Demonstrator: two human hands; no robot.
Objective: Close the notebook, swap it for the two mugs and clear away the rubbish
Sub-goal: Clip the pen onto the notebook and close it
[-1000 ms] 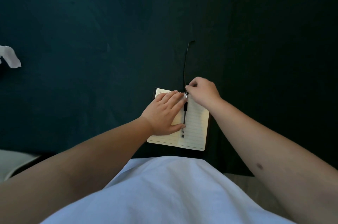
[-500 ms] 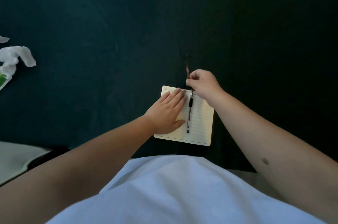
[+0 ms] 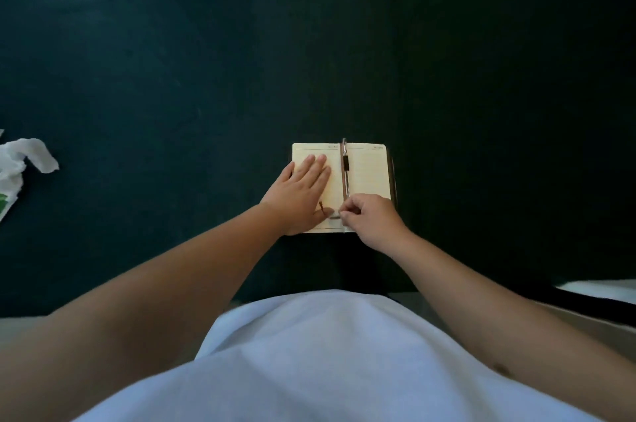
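Observation:
A small lined notebook [image 3: 366, 170] lies open on the dark table [image 3: 172, 77], with a black pen [image 3: 345, 170] lying in its gutter. My left hand [image 3: 299, 194] rests flat on the left page, fingers spread. My right hand [image 3: 370, 220] is at the notebook's near edge, its fingertips pinched on the thin brown ribbon bookmark [image 3: 321, 206], whose end lies across my left thumb. Crumpled white tissue [image 3: 24, 158] and a green-printed wrapper [image 3: 5, 204] lie at the far left edge. No mugs are in view.
The table's near edge runs just below the notebook, in front of my white shirt [image 3: 327, 352]. A white object [image 3: 599, 287] shows at the right, beyond the table edge. Dark cloth stretches far behind the notebook.
My right hand has moved from the notebook's top edge to its near edge, bringing the ribbon down along the gutter. My left hand stays on the left page. The view has tilted.

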